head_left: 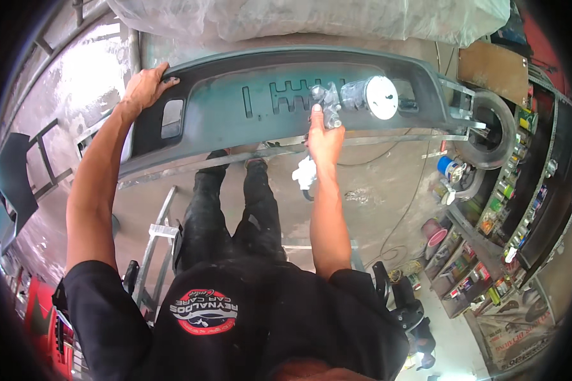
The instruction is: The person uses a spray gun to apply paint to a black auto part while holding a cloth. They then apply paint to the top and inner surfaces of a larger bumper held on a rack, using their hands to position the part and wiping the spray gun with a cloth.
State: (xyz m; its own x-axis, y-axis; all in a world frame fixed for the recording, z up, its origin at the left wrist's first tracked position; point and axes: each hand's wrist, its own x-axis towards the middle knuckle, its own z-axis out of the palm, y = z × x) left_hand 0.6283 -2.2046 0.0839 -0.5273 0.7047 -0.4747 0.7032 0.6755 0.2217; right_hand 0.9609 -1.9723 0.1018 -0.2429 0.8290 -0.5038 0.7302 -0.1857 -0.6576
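Observation:
In front of me lies a long, curved dark car panel (222,95), with a teal-grey middle, cut slots and an opening near each end. My left hand (145,89) is closed over its upper left edge, fingers curled around the rim. In my right hand (326,141) is a spray gun (327,101) with a round, white-topped cup (381,97). The gun is over the panel's right half, and my thumb lies along its back. A white piece (304,173) hangs just below that hand; I cannot make out what it is.
Metal rails (279,150) run under the panel. Plastic sheeting (311,19) covers something behind it. At the right are a tyre (487,130), a blue can (450,166) and shelves of small items (508,184). Another dark panel (13,190) stands left. A hose (397,222) trails across the floor.

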